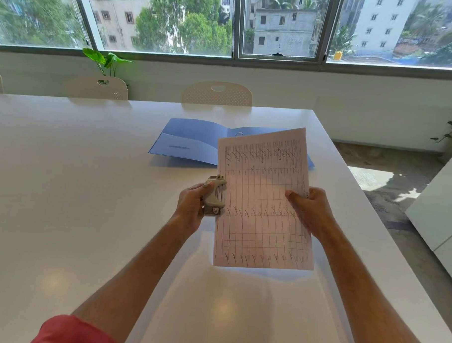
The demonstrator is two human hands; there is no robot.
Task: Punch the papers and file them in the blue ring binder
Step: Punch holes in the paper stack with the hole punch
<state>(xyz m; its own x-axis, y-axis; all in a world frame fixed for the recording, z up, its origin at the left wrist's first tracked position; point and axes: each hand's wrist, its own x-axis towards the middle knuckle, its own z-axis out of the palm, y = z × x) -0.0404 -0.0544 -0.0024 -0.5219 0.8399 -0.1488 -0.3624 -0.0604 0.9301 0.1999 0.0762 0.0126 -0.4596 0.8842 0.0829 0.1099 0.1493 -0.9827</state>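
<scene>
Your left hand (192, 208) grips grey metal hole punch (214, 195) on white gridded papers' (265, 199) left long edge; right hand (308, 211) pinches right edge.

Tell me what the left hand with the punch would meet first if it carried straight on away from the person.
Probably the open blue ring binder on the table; the left hand looks raised, so depth is uncertain.

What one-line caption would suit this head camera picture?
Left hand grips a hole punch on the papers, right hand holding them above the table; blue ring binder open behind.
</scene>
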